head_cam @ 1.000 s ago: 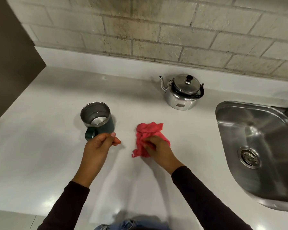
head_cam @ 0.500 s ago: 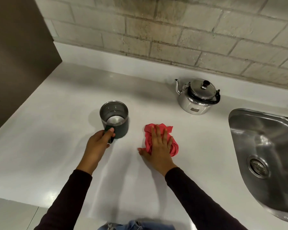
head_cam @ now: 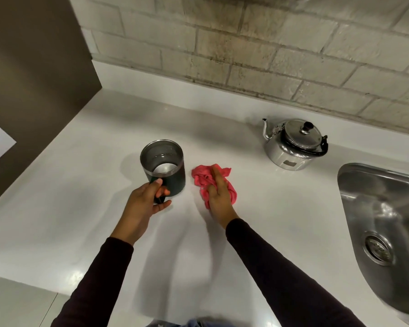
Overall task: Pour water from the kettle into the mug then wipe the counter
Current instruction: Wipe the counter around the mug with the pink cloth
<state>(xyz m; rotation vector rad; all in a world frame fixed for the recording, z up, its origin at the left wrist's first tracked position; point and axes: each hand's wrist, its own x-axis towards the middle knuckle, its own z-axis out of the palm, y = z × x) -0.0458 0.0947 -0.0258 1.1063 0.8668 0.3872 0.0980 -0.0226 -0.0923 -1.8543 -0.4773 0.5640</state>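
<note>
A dark green mug (head_cam: 172, 175) with a steel rim holds water and appears slightly lifted off the white counter (head_cam: 80, 185). My left hand (head_cam: 144, 201) grips its handle. Just right of the mug lies a crumpled red cloth (head_cam: 202, 177), and my right hand (head_cam: 219, 194) presses flat on it with fingers extended. The shiny steel kettle (head_cam: 293, 145), lid on and black handle folded down, stands at the back right near the wall, apart from both hands.
A stainless sink (head_cam: 383, 223) with a drain is set into the counter at the right. A brown panel (head_cam: 33, 79) walls off the left side. Brick tiles run along the back. The counter's front edge is near my body.
My left hand went from near the mug's handle to gripping it. My right hand flattened on the cloth and slid it toward the mug.
</note>
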